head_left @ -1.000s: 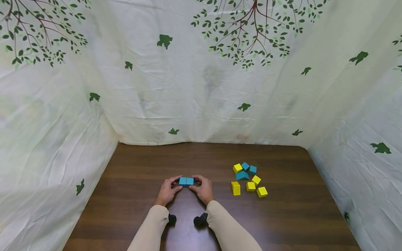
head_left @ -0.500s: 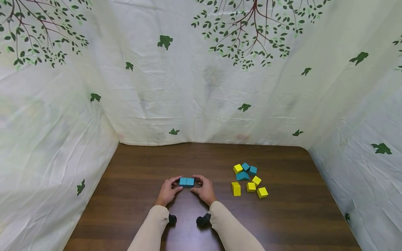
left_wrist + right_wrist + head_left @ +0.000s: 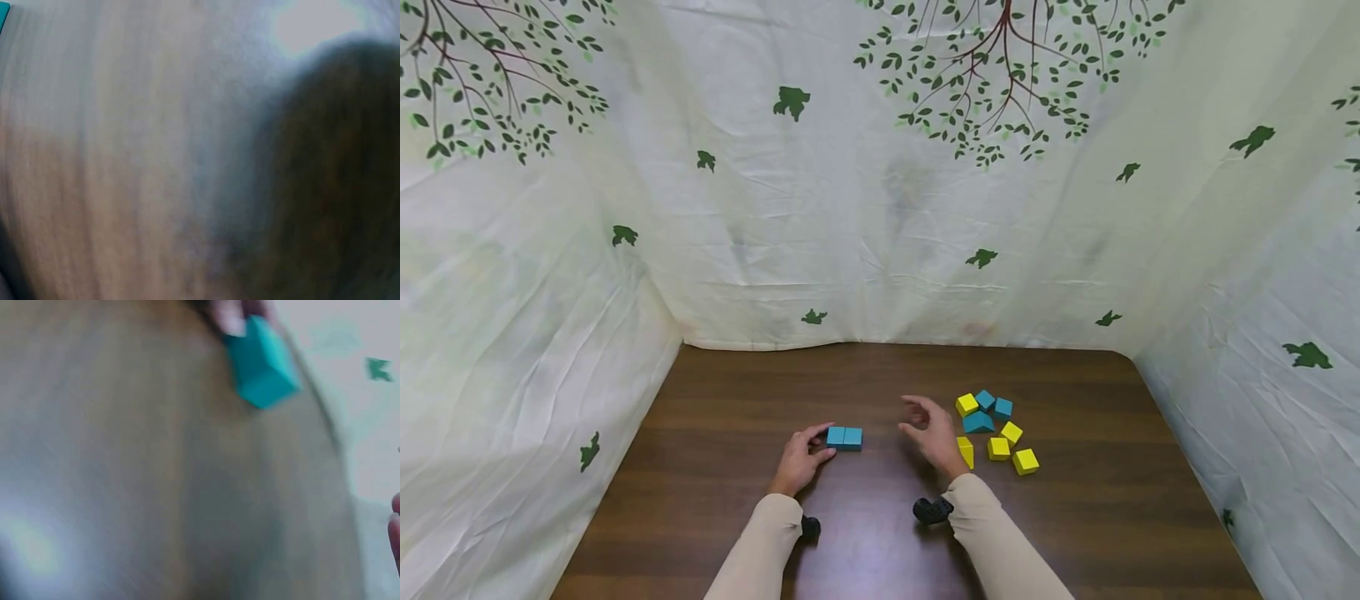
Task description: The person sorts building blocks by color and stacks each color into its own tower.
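Two blue blocks (image 3: 853, 439) sit side by side on the table, touching. My left hand (image 3: 799, 460) pinches the left one between thumb and fingers. In the right wrist view those blue blocks (image 3: 262, 365) are blurred, with left fingertips (image 3: 230, 317) at their far end. My right hand (image 3: 934, 435) is off the blocks, between them and the pile on the right, its fingers loosely bent around nothing. It partly covers a taller yellow block (image 3: 966, 452). Only a sliver of blue block (image 3: 3, 14) shows in the left wrist view.
On the right of the brown table (image 3: 737, 383) lie several yellow cubes (image 3: 998, 449), a blue triangular block (image 3: 978, 422) and more blue blocks (image 3: 1002, 408). White cloth with leaf prints (image 3: 880, 250) hangs behind and at both sides.
My right hand has let go of the right end of the blue blocks and moved right, toward the pile. The left hand and the blue blocks have stayed in place.
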A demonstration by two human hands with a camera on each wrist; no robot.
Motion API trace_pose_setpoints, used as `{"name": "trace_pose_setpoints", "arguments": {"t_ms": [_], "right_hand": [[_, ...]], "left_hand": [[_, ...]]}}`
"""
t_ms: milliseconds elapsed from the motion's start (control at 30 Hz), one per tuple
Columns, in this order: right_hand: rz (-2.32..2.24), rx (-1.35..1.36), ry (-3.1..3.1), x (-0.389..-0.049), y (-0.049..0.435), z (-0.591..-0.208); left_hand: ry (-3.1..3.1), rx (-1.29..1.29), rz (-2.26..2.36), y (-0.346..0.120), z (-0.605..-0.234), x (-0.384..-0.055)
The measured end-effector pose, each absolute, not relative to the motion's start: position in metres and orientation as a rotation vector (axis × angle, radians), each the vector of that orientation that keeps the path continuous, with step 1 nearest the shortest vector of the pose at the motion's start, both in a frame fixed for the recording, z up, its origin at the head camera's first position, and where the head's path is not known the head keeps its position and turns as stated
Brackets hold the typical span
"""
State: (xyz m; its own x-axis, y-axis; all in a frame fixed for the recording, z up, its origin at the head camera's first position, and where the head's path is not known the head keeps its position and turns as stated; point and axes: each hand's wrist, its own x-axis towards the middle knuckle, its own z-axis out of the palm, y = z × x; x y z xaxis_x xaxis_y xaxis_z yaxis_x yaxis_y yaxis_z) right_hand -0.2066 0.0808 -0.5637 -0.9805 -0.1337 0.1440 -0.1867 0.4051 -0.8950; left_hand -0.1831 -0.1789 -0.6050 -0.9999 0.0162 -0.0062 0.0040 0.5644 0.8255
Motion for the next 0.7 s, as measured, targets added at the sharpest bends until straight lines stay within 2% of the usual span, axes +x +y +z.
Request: {"name": "trace_pose_setpoints", "arguments": {"t_ms": [300, 700], "right_hand": [[1.549, 0.175, -2.493, -0.219, 0.150, -0.538], [1.552, 0.009, -2.512, -0.226, 0.212, -0.550]], "left_hand": [[2.772, 0.016, 1.437, -0.178, -0.606, -0.181], [2.808, 0.176, 1.562, -0.181, -0.606, -0.179]]}}
